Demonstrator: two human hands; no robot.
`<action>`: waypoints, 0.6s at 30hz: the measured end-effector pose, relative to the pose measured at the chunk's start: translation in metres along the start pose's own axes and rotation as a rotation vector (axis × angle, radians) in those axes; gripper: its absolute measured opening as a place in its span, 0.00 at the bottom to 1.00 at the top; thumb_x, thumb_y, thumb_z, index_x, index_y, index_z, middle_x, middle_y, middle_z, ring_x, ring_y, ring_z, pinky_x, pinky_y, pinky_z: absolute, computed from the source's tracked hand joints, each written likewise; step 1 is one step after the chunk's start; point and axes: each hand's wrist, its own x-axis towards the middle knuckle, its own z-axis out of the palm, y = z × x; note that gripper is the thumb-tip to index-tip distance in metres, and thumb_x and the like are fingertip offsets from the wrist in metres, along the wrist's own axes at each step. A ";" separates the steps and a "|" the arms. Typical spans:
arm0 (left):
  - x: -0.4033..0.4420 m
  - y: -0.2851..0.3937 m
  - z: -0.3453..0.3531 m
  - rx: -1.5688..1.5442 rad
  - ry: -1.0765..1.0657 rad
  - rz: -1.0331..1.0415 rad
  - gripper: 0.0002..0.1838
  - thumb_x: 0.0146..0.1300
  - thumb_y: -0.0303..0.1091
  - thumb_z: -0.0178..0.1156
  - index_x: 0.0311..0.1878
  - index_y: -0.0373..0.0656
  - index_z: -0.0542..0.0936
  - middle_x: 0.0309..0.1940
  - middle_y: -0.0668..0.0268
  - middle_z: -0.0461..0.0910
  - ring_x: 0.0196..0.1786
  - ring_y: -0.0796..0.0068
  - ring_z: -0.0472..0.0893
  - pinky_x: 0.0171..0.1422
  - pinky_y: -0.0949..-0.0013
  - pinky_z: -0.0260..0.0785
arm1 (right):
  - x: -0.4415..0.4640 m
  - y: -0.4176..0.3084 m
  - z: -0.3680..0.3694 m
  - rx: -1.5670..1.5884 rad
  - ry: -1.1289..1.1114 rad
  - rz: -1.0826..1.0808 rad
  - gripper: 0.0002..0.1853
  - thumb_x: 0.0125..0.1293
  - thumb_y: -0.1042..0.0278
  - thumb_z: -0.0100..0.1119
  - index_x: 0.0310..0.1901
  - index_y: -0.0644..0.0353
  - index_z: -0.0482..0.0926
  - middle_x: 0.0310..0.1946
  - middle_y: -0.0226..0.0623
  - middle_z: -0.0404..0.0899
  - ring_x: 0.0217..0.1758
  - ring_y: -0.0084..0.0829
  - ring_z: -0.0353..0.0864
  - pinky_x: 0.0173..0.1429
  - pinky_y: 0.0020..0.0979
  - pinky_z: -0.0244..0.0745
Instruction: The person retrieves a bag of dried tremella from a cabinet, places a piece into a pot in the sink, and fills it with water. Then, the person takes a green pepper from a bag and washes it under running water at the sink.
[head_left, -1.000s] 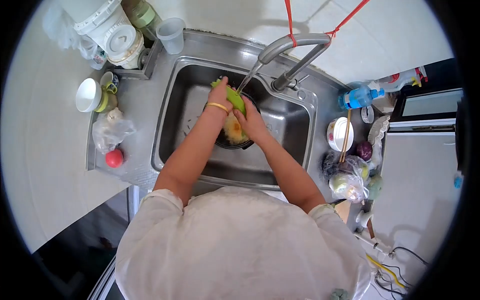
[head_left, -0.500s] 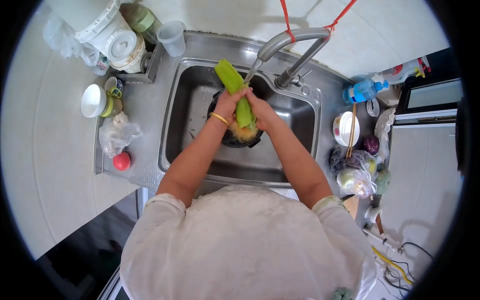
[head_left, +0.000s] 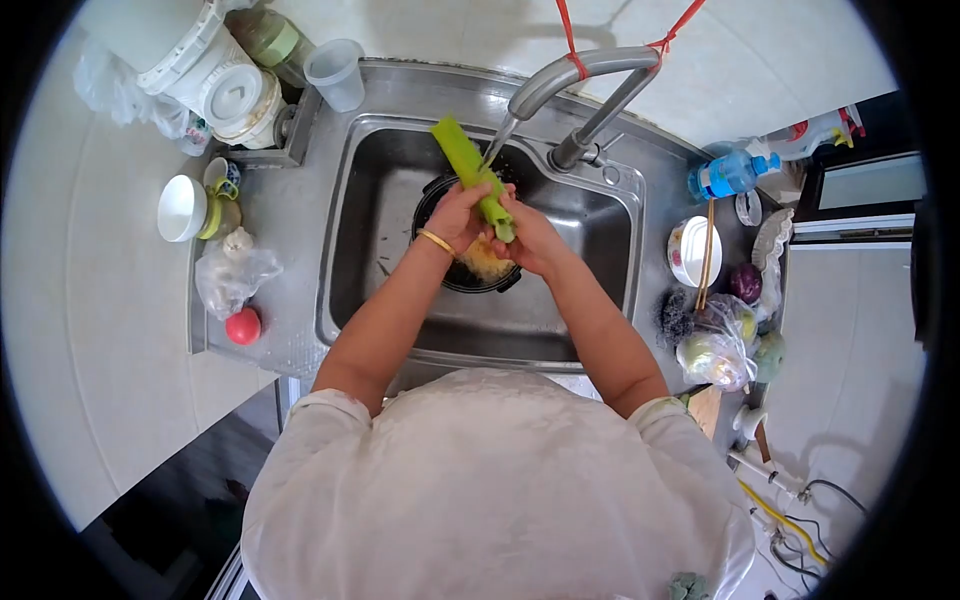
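Both hands are closed around bright green celery stalks point(head_left: 459, 150) over the sink. My left hand point(head_left: 460, 215), with a gold bangle at the wrist, grips them from the left side. My right hand point(head_left: 530, 237) holds the lower end, fingers partly hidden. The stalks slant, with the far end up and left and the near end toward me. Water from the faucet point(head_left: 545, 85) runs down onto them. Below the hands sits a black basin or pot point(head_left: 432, 205) with a pale yellowish content point(head_left: 487, 262) that I cannot identify.
The metal sink point(head_left: 375, 300) surrounds the hands. On the left counter are a white bowl point(head_left: 182, 208), garlic in a plastic bag point(head_left: 228, 275) and a red round object point(head_left: 243, 326). At right stand a blue bottle point(head_left: 728, 175), a bowl point(head_left: 692, 250), chopsticks point(head_left: 707, 260) and bagged vegetables point(head_left: 715, 358).
The celery has turned slightly in my hands, its near end shifting right and up. My right hand has moved a little right and opened its hold around the lower end.
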 end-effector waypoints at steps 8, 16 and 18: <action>0.034 0.004 -0.015 -0.409 0.342 -0.135 0.13 0.66 0.35 0.45 0.48 0.38 0.67 0.39 0.53 0.73 0.41 0.56 0.75 0.44 0.47 0.72 | 0.007 -0.039 -0.076 -0.515 0.585 -0.450 0.33 0.54 0.50 0.63 0.55 0.63 0.65 0.41 0.39 0.73 0.41 0.32 0.76 0.38 0.29 0.73; 0.023 0.009 -0.006 -0.076 0.263 -0.105 0.13 0.57 0.24 0.54 0.46 0.40 0.66 0.35 0.56 0.72 0.37 0.59 0.77 0.37 0.51 0.75 | 0.038 -0.108 -0.109 -0.947 0.990 -0.732 0.63 0.35 0.46 0.74 0.63 0.76 0.45 0.61 0.65 0.54 0.66 0.52 0.54 0.67 0.37 0.53; 0.013 0.015 -0.004 0.058 0.326 -0.056 0.15 0.57 0.22 0.53 0.48 0.41 0.65 0.37 0.55 0.72 0.38 0.59 0.77 0.37 0.50 0.75 | 0.049 -0.112 -0.120 -0.959 0.959 -0.762 0.64 0.35 0.46 0.74 0.63 0.79 0.43 0.61 0.65 0.53 0.67 0.52 0.53 0.67 0.36 0.52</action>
